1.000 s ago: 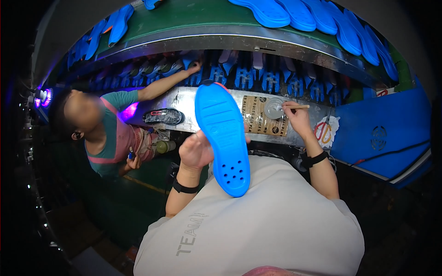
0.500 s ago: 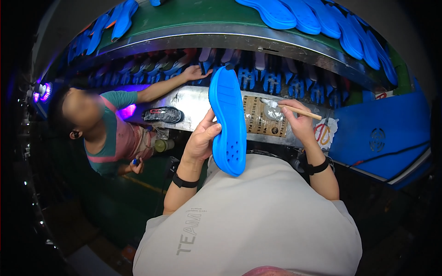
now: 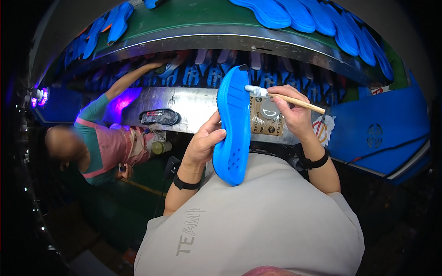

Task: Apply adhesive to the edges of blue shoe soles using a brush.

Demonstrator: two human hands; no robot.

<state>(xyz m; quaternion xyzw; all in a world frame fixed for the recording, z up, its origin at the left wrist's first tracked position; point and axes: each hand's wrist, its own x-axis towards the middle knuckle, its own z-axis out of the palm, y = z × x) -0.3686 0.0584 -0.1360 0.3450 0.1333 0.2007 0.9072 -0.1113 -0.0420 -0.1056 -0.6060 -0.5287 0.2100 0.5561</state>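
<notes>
My left hand [image 3: 205, 142] is closed on the left edge of a blue shoe sole [image 3: 232, 133], thumb on the near side. The sole stands nearly upright before my chest, its small holes at the lower end and a dark patch at the top. A wooden-handled brush [image 3: 299, 100] is pinched in my right hand [image 3: 294, 115]. Its whitish bristle end points left, at or very close to the sole's upper right edge; contact is unclear. Under the right hand, a round dish [image 3: 269, 109] sits on a brown printed sheet [image 3: 265, 127].
Blue soles [image 3: 301, 17] line a green-topped upper shelf [image 3: 193, 17]. Below, shoes [image 3: 214, 76] hang in a row. A dark shoe [image 3: 159, 117] lies on the metal bench [image 3: 198, 99]. Scissors [image 3: 322, 130] rest beside a blue machine [image 3: 375, 133]. A co-worker [image 3: 103, 147] reaches in at left.
My right hand has lifted the brush from the dish and brought its bristles left to the sole. The sole has shifted slightly right. The co-worker's arm has moved left and farther in.
</notes>
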